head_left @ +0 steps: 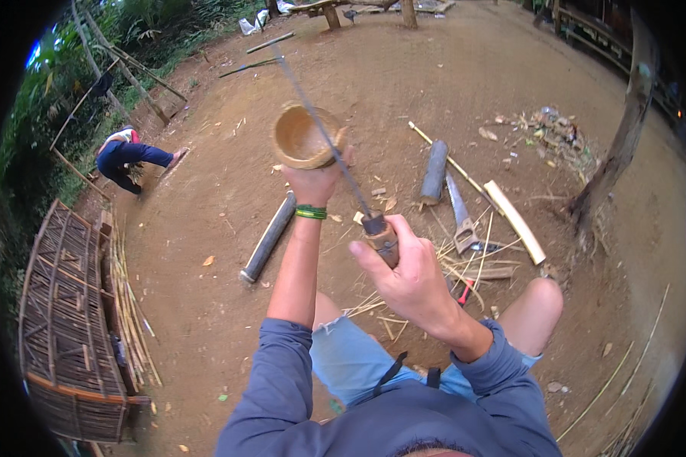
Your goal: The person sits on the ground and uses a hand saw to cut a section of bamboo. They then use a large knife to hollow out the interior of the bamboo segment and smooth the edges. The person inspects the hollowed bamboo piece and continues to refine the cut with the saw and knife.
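Currently, the left hand [312,183] is gripping a bamboo cup [297,135] from below, its fingers mostly hiding behind it, and is holding it up well ahead of the body with the round mouth facing the head and the tan inner wall showing. Meanwhile, the right hand [415,278] is wrapping firmly around the handle of a long knife [341,171], whose blade is slanting across the cup's mouth, touching or apart I cannot tell. Leftward, a slatted bamboo crate [72,305] is resting outdoors, its slats concealing the inside.
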`<state>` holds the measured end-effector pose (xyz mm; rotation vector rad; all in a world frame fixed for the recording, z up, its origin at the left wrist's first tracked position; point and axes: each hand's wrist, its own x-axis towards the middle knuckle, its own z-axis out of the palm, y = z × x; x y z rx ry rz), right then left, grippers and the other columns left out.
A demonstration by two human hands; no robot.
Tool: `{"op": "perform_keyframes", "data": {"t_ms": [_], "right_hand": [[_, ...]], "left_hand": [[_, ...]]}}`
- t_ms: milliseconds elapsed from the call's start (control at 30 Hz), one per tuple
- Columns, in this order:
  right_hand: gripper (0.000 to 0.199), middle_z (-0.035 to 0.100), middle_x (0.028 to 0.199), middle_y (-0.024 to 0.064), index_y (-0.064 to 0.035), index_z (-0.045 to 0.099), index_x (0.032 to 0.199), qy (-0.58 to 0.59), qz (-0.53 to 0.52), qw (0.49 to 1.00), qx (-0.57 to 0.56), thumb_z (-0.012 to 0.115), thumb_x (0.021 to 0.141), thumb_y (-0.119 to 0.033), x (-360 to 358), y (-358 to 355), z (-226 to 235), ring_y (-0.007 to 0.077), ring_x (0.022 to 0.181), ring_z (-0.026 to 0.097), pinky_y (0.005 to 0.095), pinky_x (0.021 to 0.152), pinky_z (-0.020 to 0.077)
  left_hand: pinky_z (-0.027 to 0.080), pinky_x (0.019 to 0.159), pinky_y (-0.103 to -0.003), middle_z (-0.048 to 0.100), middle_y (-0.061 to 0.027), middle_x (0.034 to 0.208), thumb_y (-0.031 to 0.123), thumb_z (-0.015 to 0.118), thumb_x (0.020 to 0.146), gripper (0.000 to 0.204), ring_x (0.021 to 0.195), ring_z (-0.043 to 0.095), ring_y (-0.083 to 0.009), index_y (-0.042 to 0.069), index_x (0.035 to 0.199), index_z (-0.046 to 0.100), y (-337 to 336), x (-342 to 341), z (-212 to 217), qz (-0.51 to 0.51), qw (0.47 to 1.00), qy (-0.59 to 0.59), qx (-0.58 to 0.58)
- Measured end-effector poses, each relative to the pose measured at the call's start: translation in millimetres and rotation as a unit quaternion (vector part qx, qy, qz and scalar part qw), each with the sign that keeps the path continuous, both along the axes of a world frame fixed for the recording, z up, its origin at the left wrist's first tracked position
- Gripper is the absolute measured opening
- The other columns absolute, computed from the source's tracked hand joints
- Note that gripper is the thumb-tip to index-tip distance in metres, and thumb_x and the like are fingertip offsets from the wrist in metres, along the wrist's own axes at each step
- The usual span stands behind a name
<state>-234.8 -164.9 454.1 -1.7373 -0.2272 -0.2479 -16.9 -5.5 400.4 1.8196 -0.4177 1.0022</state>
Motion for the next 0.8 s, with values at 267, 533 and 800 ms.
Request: {"op": "perform_keyframes", "data": {"t_ms": [267, 533, 800], "right_hand": [[0.044, 0.064, 0.068, 0.0263, 0.0056, 0.053, 0.118, -0.058, 0.023, 0.996, -0.072, 0.077, 0.088, -0.016, 2.9, 42.1, -7.5, 0.0437, 0.066, 0.070, 0.0510, 0.061, 0.0522], [0.040, 0.060, 0.063, 0.0239, 0.0050, 0.055, 0.116, -0.060, 0.102, 0.993, -0.023, 0.070, 0.081, -0.007, 24.4, 23.7, -1.1, 0.0410, 0.062, 0.069, 0.0480, 0.058, 0.0487], [0.028, 0.059, 0.072, 0.0021, -0.0016, 0.058, 0.109, 0.112, 0.196, 0.926, 0.302, 0.075, 0.088, -0.007, 51.5, -38.5, -12.8, 0.0129, 0.058, 0.059, 0.0324, 0.057, 0.0504]], "left_hand": [[0.056, 0.092, -0.042, 0.072, -0.0118, 0.112, 0.045, 0.098, 0.068, 0.073, 0.104, 0.069, -0.0261, 0.000, 0.117, 0.068, 73.0, 13.6, -11.7, 0.006, 0.995, 0.093, -0.028], [0.056, 0.093, -0.040, 0.071, -0.0109, 0.114, 0.034, 0.102, 0.064, 0.074, 0.104, 0.068, -0.0227, -0.004, 0.117, 0.066, 74.5, 15.6, -0.8, 0.023, 0.997, 0.069, -0.039], [0.056, 0.101, -0.037, 0.066, -0.0086, 0.126, 0.007, 0.098, 0.068, 0.074, 0.111, 0.066, -0.0189, -0.003, 0.129, 0.059, 81.9, 18.0, 18.5, -0.126, 0.990, 0.043, -0.055]]}}
